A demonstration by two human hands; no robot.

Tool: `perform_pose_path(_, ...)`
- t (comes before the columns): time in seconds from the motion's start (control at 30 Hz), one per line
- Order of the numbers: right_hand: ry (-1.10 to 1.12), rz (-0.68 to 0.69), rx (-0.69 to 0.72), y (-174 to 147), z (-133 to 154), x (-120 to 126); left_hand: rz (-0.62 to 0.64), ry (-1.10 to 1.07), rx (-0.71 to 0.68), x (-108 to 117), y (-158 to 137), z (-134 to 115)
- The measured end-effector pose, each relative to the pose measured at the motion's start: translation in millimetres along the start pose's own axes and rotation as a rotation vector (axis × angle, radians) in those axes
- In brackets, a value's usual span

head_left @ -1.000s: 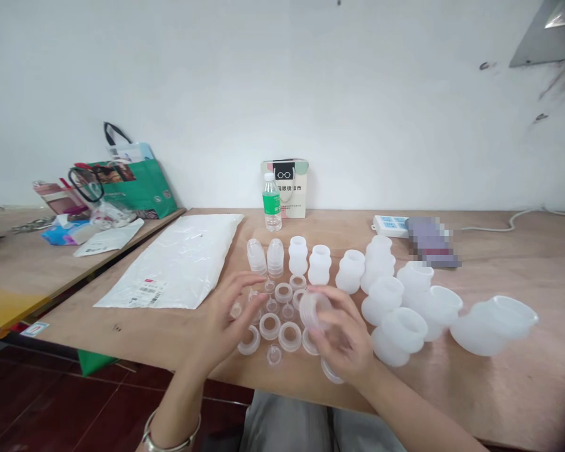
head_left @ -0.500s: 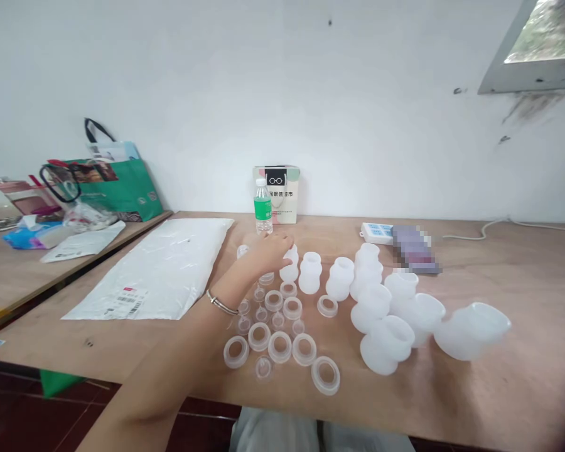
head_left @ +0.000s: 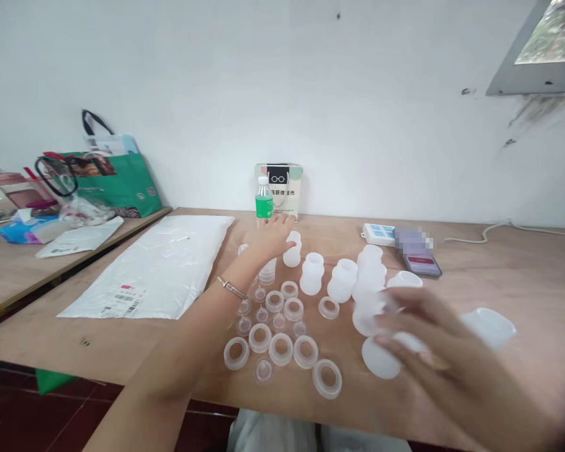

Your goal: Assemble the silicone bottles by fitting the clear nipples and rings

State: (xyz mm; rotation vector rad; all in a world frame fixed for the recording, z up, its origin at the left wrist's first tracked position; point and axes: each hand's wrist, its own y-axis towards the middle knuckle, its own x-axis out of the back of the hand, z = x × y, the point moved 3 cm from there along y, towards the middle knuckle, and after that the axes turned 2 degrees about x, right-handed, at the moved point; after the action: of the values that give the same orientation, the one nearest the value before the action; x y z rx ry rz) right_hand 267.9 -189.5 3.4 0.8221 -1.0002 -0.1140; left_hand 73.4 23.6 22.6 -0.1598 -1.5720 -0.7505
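My left hand [head_left: 277, 235] reaches to the back of the group, its fingers stretched out near the water bottle with a green label [head_left: 263, 204]. Its thumb overlaps a small white translucent bottle [head_left: 292, 254]; contact is unclear. My right hand [head_left: 424, 333], smeared by motion, is over the white bottles at the right and hides some of them. One wide-mouthed bottle [head_left: 381, 358] shows below its thumb; whether the fingers hold anything is unclear. Clear ring caps [head_left: 280, 349] and small clear nipples [head_left: 263, 370] lie between the hands.
A white plastic mailer [head_left: 160, 263] lies at the left. A paper bag [head_left: 294, 188] stands against the wall. At the back right are a white power strip [head_left: 376, 234], a phone [head_left: 419, 254] and a cable [head_left: 487, 232]. A green bag [head_left: 139, 185] sits on the left table.
My right hand has come into view from the right, over the white bottles. The left hand's fingers have spread out and lifted slightly near the back bottle.
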Motion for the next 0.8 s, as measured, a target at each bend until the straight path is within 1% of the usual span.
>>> perform_pose_path(0.03, -0.049, 0.106, 0.043, -1, 13, -19, -0.044, -0.017, 0.005, 7, -5, -1)
perform_pose_path(0.07, -0.129, 0.142, 0.076, -4, 23, -38, -0.085, -0.038, 0.002, 14, -12, -2)
perform_pose_path(0.1, -0.164, 0.17, 0.077, -8, 28, -56, -0.118, -0.06, -0.01, 21, -18, -4)
perform_pose_path(0.17, -0.261, 0.202, 0.036, -13, 30, -88, -0.153, -0.087, -0.058, 32, -31, -8)
perform_pose_path(0.2, -0.32, 0.232, 0.004, -14, 28, -101, -0.149, -0.088, -0.085, 35, -38, -11)
perform_pose_path(0.23, -0.392, 0.277, -0.044, -13, 25, -110, -0.137, -0.088, -0.111, 38, -43, -14)
perform_pose_path(0.3, -0.506, 0.399, -0.141, -9, 19, -121, -0.093, -0.1, -0.17, 41, -53, -21)
perform_pose_path(0.4, -0.57, 0.543, -0.246, -1, 14, -123, -0.008, -0.122, -0.244, 39, -60, -31)
perform_pose_path(0.47, -0.563, 0.588, -0.269, 2, 12, -123, 0.038, -0.11, -0.277, 32, -59, -38)
perform_pose_path(0.53, -0.548, 0.595, -0.258, 1, 9, -125, 0.076, -0.075, -0.281, 20, -54, -43)
perform_pose_path(0.6, -0.544, 0.556, -0.228, -2, 8, -128, 0.114, -0.035, -0.274, 4, -47, -46)
perform_pose_path(0.67, -0.527, 0.465, -0.185, -4, 12, -126, 0.144, -0.008, -0.263, -10, -38, -47)
perform_pose_path(0.73, -0.437, 0.347, -0.088, -4, 25, -116, 0.147, 0.009, -0.245, -20, -29, -45)
perform_pose_path(0.8, -0.308, 0.244, 0.043, -8, 39, -96, 0.133, 0.025, -0.208, -26, -20, -42)
